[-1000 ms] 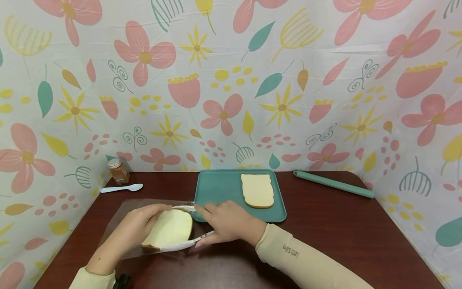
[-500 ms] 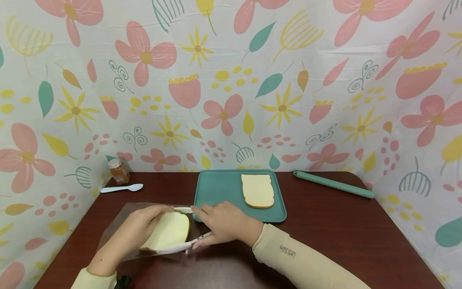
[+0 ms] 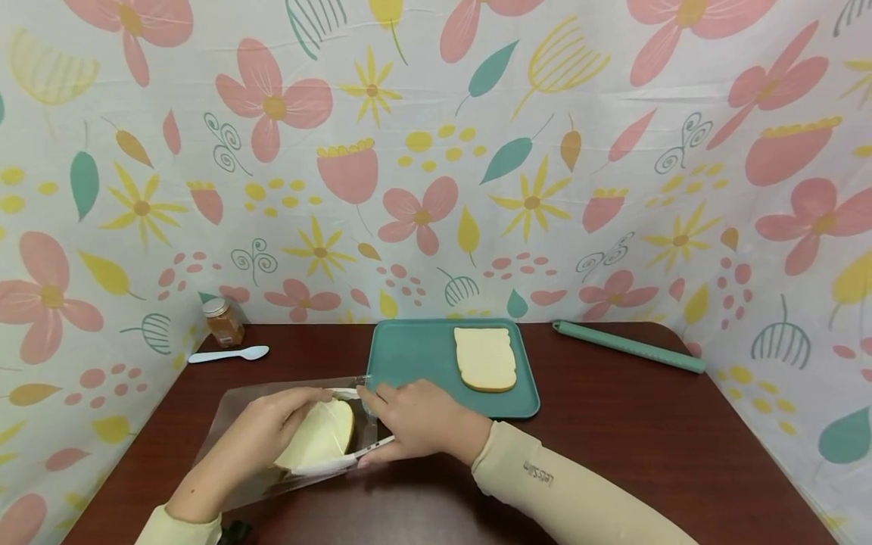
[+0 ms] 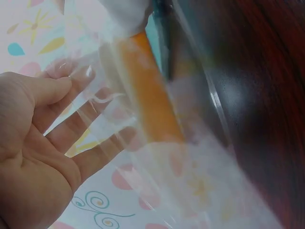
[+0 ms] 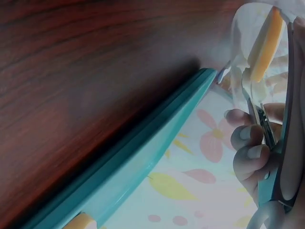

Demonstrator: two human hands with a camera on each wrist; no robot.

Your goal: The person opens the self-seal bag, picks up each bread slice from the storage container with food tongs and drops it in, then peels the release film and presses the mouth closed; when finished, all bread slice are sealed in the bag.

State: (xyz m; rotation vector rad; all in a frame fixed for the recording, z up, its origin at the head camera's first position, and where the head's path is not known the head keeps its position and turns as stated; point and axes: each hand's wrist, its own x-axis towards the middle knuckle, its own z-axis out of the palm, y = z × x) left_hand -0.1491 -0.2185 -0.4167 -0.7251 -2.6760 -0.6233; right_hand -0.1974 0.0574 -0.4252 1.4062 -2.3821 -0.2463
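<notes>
- One slice of bread [image 3: 316, 437], pale with a brown crust, shows through a clear plastic bag [image 3: 228, 412] at the left-hand part of the table [image 3: 647, 439].
- The left hand [image 3: 267, 422] holds the bag, its thumb and forefinger close together at the film; in the left wrist view the other fingers are spread apart behind it.
- The right hand [image 3: 429, 420] grips a pair of tongs [image 3: 375, 446], its fingers curled on the handle, the white tips set against opposite sides of the bagged slice.
- Just beyond the right hand, a green tray [image 3: 415, 352] lies flat on the table, carrying a second slice [image 3: 486, 359] on its right half.
- At far left, a lidded jar [image 3: 223, 323] of brown contents stands near the patterned cloth [image 3: 422, 113], with a white spoon [image 3: 232, 354] lying in front.
- Right of the tray, apart from it, a long green rod [image 3: 627, 347] lies at a slant.
- Pale sleeves cover both forearms, the right sleeve [image 3: 559, 484] bearing dark lettering; behind the table, pink, yellow and green flowers and leaves decorate the cloth.
</notes>
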